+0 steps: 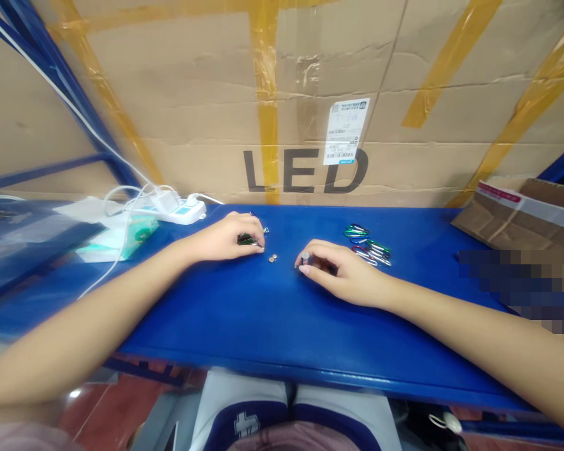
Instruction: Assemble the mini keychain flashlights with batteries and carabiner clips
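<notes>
My left hand (pixel 232 237) rests curled on the blue table, its fingers bent over dark green and shiny bits that the hand mostly hides. A small metal end (pixel 266 230) pokes out past those fingertips. Between both hands lie a few small round metal discs (pixel 272 258). My right hand (pixel 341 270) is closed in a pinch, thumb and fingertips around a short silver cylinder (pixel 305 257) held upright. Just beyond the right wrist, several coloured carabiners (pixel 373 252) lie in a loose pile, green, blue and red among them.
A large taped cardboard box (pixel 207 113) stands along the back of the blue table (pixel 263 326). At the left are a white power strip (pixel 188 212) with cables and a green-and-white packet (pixel 117 241). An open brown carton (pixel 521 216) sits at the right.
</notes>
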The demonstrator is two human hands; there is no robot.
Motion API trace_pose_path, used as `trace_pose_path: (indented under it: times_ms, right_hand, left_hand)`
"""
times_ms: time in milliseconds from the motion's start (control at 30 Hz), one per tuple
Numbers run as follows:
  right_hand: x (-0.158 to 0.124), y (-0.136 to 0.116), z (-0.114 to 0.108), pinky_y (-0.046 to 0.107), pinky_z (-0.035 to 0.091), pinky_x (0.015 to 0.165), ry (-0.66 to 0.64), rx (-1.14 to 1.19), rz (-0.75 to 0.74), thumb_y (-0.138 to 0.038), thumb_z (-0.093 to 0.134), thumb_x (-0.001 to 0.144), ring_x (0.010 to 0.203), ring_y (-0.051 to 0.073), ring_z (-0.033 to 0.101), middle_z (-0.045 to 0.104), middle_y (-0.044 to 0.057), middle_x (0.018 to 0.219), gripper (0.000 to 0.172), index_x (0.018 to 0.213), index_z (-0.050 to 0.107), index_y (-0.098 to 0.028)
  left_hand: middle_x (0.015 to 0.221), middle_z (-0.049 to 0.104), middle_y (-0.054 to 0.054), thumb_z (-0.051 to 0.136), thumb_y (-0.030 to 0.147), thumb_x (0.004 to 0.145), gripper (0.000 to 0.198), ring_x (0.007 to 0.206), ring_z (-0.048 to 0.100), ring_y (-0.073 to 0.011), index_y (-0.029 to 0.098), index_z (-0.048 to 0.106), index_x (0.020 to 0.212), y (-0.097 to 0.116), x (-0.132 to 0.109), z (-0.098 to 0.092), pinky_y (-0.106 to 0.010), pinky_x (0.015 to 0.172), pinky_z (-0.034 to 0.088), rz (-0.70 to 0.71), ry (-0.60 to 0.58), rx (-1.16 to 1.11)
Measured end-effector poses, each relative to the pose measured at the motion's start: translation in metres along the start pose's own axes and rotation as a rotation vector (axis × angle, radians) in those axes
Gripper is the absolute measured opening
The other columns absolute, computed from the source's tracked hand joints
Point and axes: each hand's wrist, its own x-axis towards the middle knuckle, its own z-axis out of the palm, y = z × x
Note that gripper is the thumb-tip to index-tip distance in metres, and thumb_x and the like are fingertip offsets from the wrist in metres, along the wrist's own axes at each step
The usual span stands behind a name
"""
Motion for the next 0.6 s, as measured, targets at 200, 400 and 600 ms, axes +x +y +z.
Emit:
trace_pose_path:
  times_ms: [200, 400, 600]
  right_hand:
    - [0.0, -0.002, 0.006, 0.027, 0.049, 0.066, 0.001, 0.038, -0.004, -0.029, 0.055, 0.1, 0.07, 0.013, 0.057, 0.066, 0.005, 0.099, 0.014, 0.099, 0.066, -0.019]
    - [0.0, -0.006, 0.007, 0.026, 0.048, 0.066, -0.018, 0.056, 0.006, -0.027, 0.056, 0.099, 0.07, 0.013, 0.057, 0.066, 0.004, 0.095, 0.013, 0.098, 0.065, -0.019]
    - [0.0, -0.004, 0.007, 0.024, 0.044, 0.062, -0.046, 0.087, 0.059, -0.031, 0.056, 0.099, 0.065, 0.012, 0.053, 0.061, 0.0, 0.079, 0.017, 0.094, 0.064, -0.017]
  left_hand:
    - [0.095, 0.076, -0.008, 0.072, 0.036, 0.088, 0.018, 0.088, 0.069, -0.0193, 0.018, 0.073, 0.093, 0.035, 0.005, 0.022, -0.036, 0.086, 0.055, -0.08, 0.217, -0.451]
    - [0.093, 0.077, -0.006, 0.08, 0.033, 0.083, 0.02, 0.085, 0.071, -0.0167, 0.017, 0.076, 0.095, 0.052, 0.007, 0.037, -0.03, 0.08, 0.058, -0.188, 0.314, -0.784]
    - [0.099, 0.08, -0.006, 0.083, 0.036, 0.08, 0.031, 0.087, 0.072, -0.0174, 0.02, 0.08, 0.106, 0.049, 0.009, 0.041, -0.029, 0.083, 0.06, -0.286, 0.331, -0.829]
